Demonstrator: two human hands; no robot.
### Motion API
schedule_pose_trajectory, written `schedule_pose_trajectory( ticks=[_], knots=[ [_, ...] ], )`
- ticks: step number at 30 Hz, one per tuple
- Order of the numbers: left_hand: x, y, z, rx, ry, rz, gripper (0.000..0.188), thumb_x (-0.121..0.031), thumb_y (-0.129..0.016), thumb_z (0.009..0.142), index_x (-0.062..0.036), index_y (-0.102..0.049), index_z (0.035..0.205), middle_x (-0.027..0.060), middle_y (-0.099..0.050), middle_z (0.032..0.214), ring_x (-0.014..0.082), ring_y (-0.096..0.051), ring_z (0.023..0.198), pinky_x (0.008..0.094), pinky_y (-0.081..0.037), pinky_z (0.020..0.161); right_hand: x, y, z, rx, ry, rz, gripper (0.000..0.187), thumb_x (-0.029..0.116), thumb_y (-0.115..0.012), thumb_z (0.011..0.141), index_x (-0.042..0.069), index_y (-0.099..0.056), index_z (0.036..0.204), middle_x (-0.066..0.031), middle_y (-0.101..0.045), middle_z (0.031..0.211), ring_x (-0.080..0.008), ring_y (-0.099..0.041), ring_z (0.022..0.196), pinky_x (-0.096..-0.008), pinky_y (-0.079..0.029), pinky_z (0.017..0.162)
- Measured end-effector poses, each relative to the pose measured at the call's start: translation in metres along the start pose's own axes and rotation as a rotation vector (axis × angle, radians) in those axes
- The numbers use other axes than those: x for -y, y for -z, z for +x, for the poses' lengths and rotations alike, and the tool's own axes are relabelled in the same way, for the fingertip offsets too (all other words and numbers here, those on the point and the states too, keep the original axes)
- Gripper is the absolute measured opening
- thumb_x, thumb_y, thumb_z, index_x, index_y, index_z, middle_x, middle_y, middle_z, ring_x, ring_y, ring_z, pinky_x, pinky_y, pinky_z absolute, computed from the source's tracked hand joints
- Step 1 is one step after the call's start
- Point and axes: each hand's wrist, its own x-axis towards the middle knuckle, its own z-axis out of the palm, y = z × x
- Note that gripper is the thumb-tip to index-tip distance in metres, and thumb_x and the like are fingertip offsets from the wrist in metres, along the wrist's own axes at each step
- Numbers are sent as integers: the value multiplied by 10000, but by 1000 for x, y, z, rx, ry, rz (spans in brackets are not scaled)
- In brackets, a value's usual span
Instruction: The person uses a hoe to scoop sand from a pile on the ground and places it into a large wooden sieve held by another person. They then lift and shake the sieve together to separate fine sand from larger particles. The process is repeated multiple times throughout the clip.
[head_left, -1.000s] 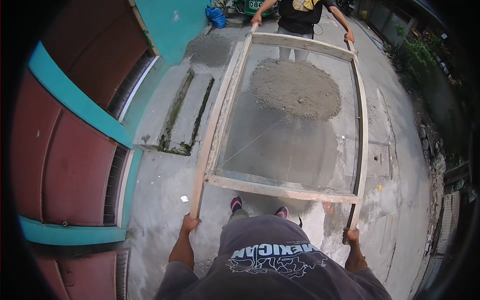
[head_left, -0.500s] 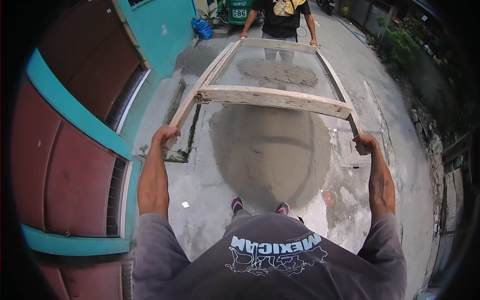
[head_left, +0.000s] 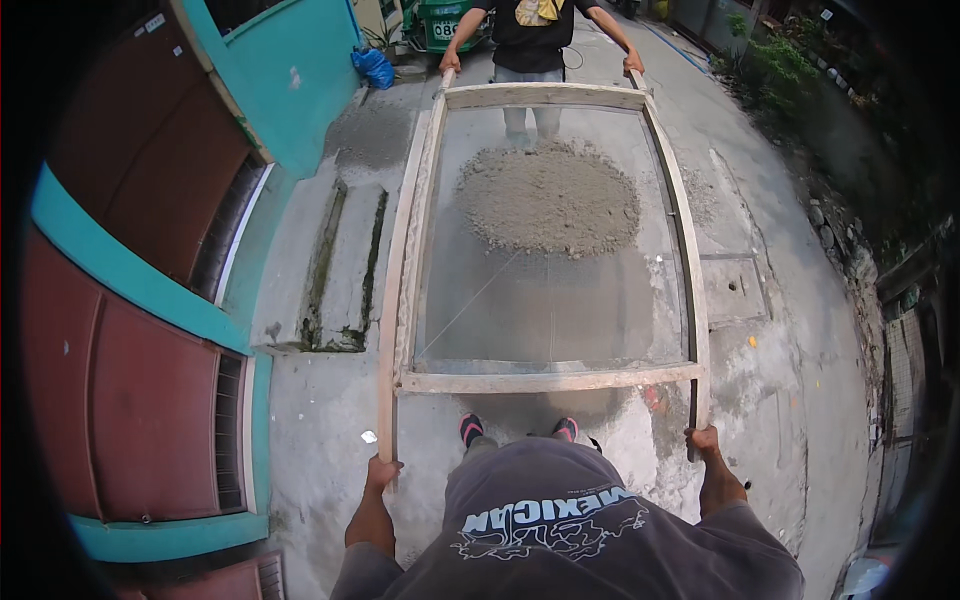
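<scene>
outdoor concrete paving [head_left: 825, 430] lies beneath a wooden-framed mesh sieve [head_left: 550, 382] held between two people, a heap of grey sand [head_left: 550, 200] on its far half. the wearer's left hand [head_left: 382, 472] and right hand [head_left: 704, 440] have fingers clamped around its near handles [head_left: 388, 430]; a co-worker's hands [head_left: 450, 62] grip the far handles [head_left: 638, 80].

Left hand [head_left: 381, 474] closed around the near left handle [head_left: 388, 425] of a wood-framed mesh screen [head_left: 550, 382]; right hand [head_left: 705, 441] closed around the near right handle [head_left: 703, 408]. A co-worker [head_left: 522, 40] in a dark shirt grips the two far handles [head_left: 446, 81]. Heap of grey-brown granular material [head_left: 550, 200] lies on the mesh, toward the far end. Darker patch [head_left: 590, 310] of ground shows through the mesh nearer the wearer. Mossy concrete block [head_left: 286, 265] left of the screen; teal wall [head_left: 300, 85] beyond it. Blue bag [head_left: 373, 68] beside the wall.
</scene>
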Motion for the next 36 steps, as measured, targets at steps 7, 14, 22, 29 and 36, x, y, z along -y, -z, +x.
schedule_pose_trajectory(
  ticks=[7, 14, 22, 29, 36],
  knots=[
    [-220, 90, 112, -125, -155, 220, 238, -127, -616, 582, 73, -580, 707, 106, -573, 611, 208, -552, 503, 327, -441, 469, 253, -11, 55, 139, 183, -44, 224, 148, -626, 622, -56, -558, 686, -122, -547, 580, -208, -536, 471, -330, -433, 415],
    [-339, 133, 91, -27, -104, 200, 196, -129, -594, 613, 37, -573, 714, 108, -542, 591, 211, -527, 477, 329, -434, 438, 352, 21, 43, 143, 144, -176, 245, 160, -618, 639, -59, -568, 737, -133, -578, 652, -218, -570, 522, -338, -476, 463],
    [-29, 15, 3, -42, -89, -63, 185, -33, -600, 604, 16, -550, 775, 68, -563, 624, 152, -537, 546, 289, -435, 492, 15, -4, -12, 73, 152, 153, 126, 91, -605, 618, 1, -541, 678, -62, -540, 563, -151, -520, 479, -291, -411, 427],
    [5, -9, 21, -96, -72, 147, 280, -99, -655, 570, 35, -551, 792, 114, -585, 651, 196, -575, 587, 310, -461, 542, 15, -1, 4, 17, 165, 115, 212, 162, -662, 577, -19, -566, 631, -73, -537, 540, -166, -513, 449, -279, -405, 413],
    [-288, 63, 88, -130, -215, 252, 292, -152, -635, 558, 69, -605, 748, 147, -596, 645, 230, -592, 575, 350, -463, 515, 266, 19, 75, 103, 150, -54, 238, 130, -623, 584, -85, -563, 666, -141, -564, 587, -229, -550, 471, -333, -448, 427]
  ],
)
